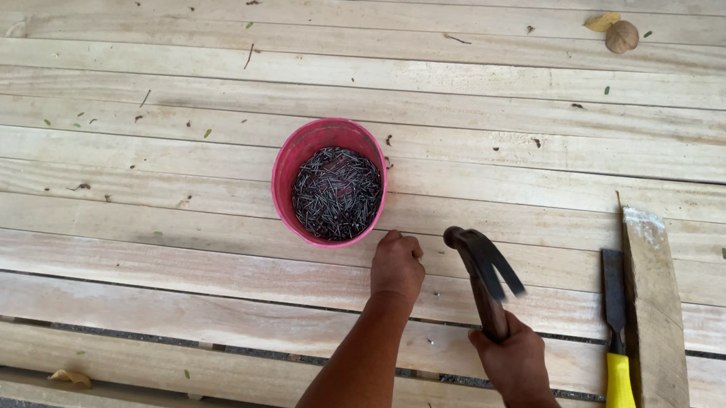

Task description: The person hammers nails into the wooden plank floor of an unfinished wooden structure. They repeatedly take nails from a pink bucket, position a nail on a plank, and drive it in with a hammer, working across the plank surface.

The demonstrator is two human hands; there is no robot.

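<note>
A: In the head view, what are the two hands doing?

B: The right hand (514,359), lower right of centre, is wrapped tight around the wooden handle of a claw hammer (481,271). The hammer's dark head is raised, blurred, and points toward the middle of the frame. The left hand (398,264) sits just left of it, fingers curled into a narrow pinch pressed down on the plank surface (157,256). Whatever it pinches is too small to make out.

A: And what lies around them?

B: Just up and left of the left hand, near the centre of the frame, stands a pink bucket (298,150) holding a heap of dark nails (337,193). The hand is near its rim but apart from it. At the right edge lies a chisel with a yellow handle (619,362), blade pointing up the frame, and touching its right side is a tapered offcut of wood (655,317). In the upper right corner there is a small round brown thing (622,37) with a dry leaf (601,22) beside it, well apart from the hands. Another dry leaf (69,376) lies at the lower left, and bits of green leaf are scattered over the planks
</note>
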